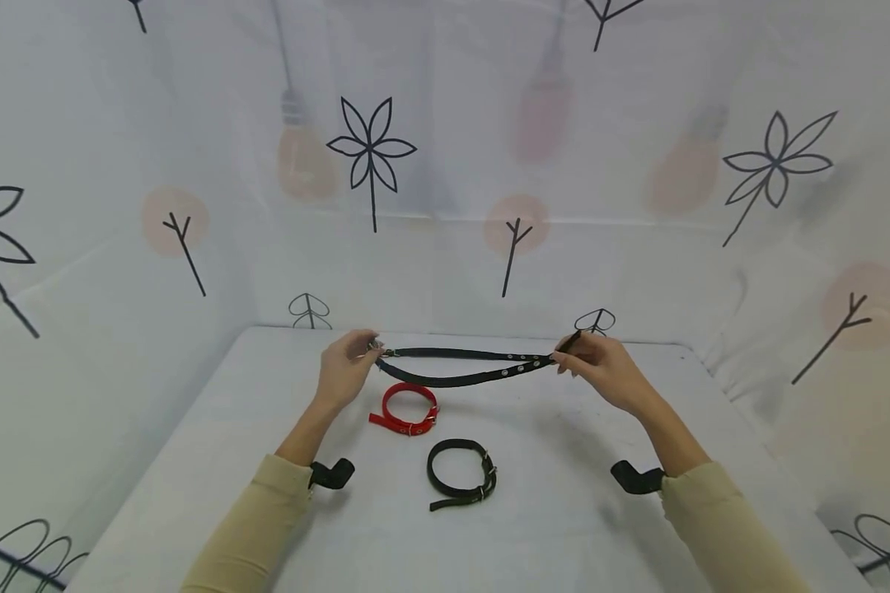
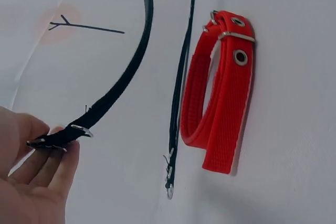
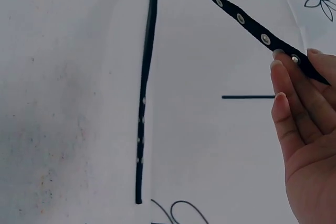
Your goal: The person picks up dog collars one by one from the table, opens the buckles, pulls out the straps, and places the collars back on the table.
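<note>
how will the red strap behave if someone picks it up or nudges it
The red strap would probably flex but spring back, since it holds a round loop unsupported. It looks fairly light: a narrow, ribbed band with little metal. Nudged, it would likely slide rather than roll, as the loop's opening faces up.

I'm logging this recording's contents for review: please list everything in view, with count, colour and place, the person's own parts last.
Held strap: 1, black, stretched between both hands
Straight strap: 1, black, on the table near its far edge
Red collar: 1, red, looped on the table, nearer than the straight strap
Looped collar: 1, black, on the table, nearest the person
Table: 1, white, under the collars
Backdrop: pale with dark plant drawings, around the table
Wrist pieces: 2, black, one per wrist
Sleeves: 2, beige, on the forearms
Left hand: 1, bare, pinching the held strap's buckle end
Right hand: 1, bare, pinching its eyelet end
</note>
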